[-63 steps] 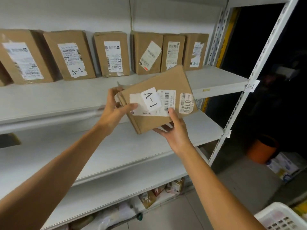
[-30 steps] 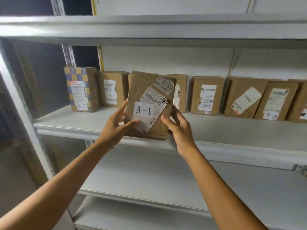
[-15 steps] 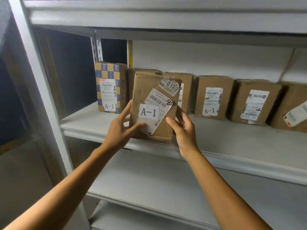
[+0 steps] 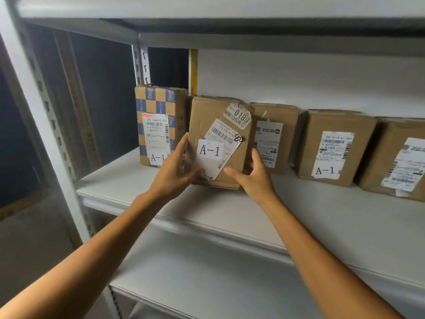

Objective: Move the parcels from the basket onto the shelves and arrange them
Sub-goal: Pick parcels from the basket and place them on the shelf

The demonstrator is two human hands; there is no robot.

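**Brown Card, White Steel**

The front cardboard parcel (image 4: 207, 120) was plain brown, its A-1 label (image 4: 210, 150) white with black print. The leftmost parcel (image 4: 158, 104) wore a blue-and-tan check. The shelf (image 4: 322, 208) was white; the upright strip (image 4: 193, 70) yellow.

Dim, soft frontal light brightens the wall (image 4: 299, 77) beyond the fingers of the left hand (image 4: 171, 173); left of them the gap is near black. Above them the upper shelf (image 4: 276, 42) casts a shadow band. Frame edges bow and blur.

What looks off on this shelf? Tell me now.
The parcel stands ahead of the row, not in line with it. Its barcode label sits crooked, partly under the A-1 sticker.
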